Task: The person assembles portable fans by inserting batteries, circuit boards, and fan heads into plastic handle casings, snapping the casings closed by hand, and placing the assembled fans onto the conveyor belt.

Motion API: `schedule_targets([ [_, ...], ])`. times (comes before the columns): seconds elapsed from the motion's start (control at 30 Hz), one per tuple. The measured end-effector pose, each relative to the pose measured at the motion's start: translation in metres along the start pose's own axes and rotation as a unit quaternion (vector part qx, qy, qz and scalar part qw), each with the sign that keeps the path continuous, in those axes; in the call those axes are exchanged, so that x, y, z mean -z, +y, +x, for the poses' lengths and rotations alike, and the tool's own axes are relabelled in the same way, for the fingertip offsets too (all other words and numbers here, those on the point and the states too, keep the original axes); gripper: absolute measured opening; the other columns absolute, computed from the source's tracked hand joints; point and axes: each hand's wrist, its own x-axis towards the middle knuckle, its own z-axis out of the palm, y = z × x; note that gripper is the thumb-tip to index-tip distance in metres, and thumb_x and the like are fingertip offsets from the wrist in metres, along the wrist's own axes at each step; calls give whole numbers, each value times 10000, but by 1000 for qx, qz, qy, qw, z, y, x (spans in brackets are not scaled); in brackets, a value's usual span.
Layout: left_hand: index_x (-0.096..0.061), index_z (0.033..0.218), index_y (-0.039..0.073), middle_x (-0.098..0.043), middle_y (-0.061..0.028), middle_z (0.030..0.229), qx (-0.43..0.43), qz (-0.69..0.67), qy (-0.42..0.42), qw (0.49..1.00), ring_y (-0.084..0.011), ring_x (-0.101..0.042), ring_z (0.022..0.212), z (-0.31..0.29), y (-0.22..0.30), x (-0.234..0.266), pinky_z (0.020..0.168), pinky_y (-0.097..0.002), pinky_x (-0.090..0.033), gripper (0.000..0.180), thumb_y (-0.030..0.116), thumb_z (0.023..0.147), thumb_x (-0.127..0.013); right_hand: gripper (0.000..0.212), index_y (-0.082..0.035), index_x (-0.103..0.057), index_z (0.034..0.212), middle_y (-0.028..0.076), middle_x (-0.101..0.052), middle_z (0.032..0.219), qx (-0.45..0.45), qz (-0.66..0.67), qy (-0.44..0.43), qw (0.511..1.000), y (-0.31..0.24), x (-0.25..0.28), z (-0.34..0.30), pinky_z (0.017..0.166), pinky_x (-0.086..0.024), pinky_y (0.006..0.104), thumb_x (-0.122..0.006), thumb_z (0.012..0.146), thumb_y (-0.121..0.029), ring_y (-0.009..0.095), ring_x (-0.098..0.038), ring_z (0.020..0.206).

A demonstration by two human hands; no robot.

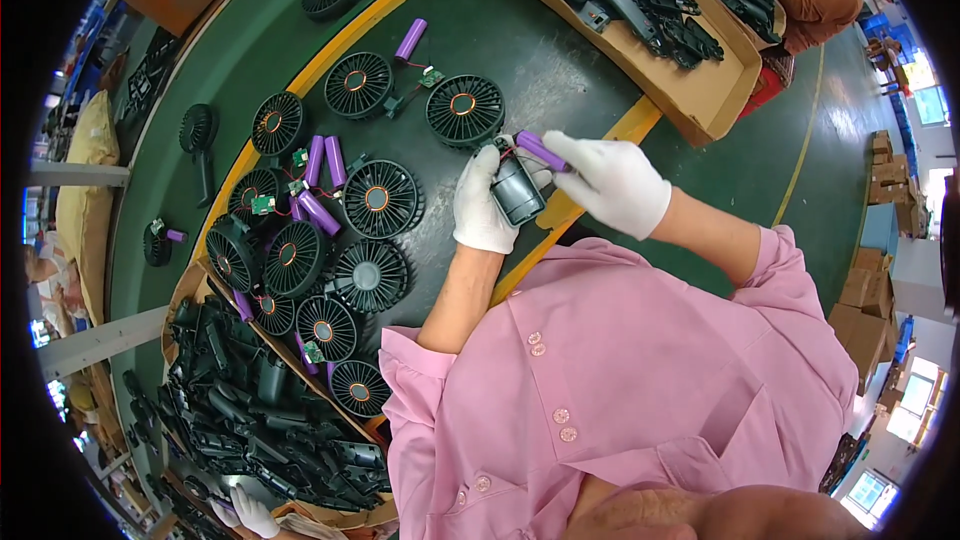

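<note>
Both of my hands wear white gloves. My left hand (482, 208) is closed round a dark handle shell (518, 192) at the table's near edge. Between the fingers of my right hand (618, 185), a purple cylindrical battery (540, 150) is pinched, tilted just above the shell's upper end. A red wire shows near the battery and shell. Right beyond my left fingers lies a round black fan head (465, 110) with a copper-coloured ring; whether it joins the shell is hidden. Another fan head (358, 85) lies to its left, near a small green circuit board (431, 77) and a loose purple battery (411, 39).
Several more fan heads (380, 198) with batteries and boards crowd the table's left. A carton of dark plastic parts (270, 420) stands at lower left, another cardboard tray (725, 90) at upper right. A green conveyor belt (235, 70) runs beyond the yellow edge. A co-worker (820, 0) sits at upper right.
</note>
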Motion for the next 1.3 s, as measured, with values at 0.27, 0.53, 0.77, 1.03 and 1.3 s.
schedule_targets([
  [0.27,-569,1083,30,-637,-185,1031,7,23,2,1000,-334,-630,958,-1,0,1,829,-438,-538,272,252,927,-556,327,-72,-607,988,32,-511,698,153,-127,93,976,-9,-20,-17,530,-451,312,-700,675,-70,195,-546,609],
  [0.53,-554,1102,23,-632,-198,1041,-1,46,32,998,-337,-634,947,-5,-4,-1,834,-445,-534,293,262,933,-557,308,-74,-563,990,31,-460,748,213,-192,60,956,-2,-29,-14,570,-467,300,-642,694,-110,175,-543,696],
  [0.77,-506,1130,17,-632,-168,980,-35,83,43,995,-272,-637,868,-5,-4,-8,777,-390,-537,280,216,937,-546,322,-105,-566,987,46,-501,777,193,-135,34,971,3,-35,-2,630,-492,313,-697,707,-200,187,-575,746],
  [1.03,-526,1091,34,-617,-84,916,-72,108,85,988,-162,-589,808,-5,-8,-17,728,-305,-498,233,200,930,-551,342,-94,-592,882,57,-597,803,126,-147,-94,977,0,-14,26,658,-496,355,-743,662,-310,233,-616,752],
  [1.3,-567,1075,47,-606,-35,951,-71,102,91,988,-146,-587,863,0,-12,-4,766,-288,-482,227,221,930,-572,322,-55,-654,655,142,-635,637,49,-237,-346,907,-17,-3,74,548,-511,413,-710,641,-372,319,-651,611],
])
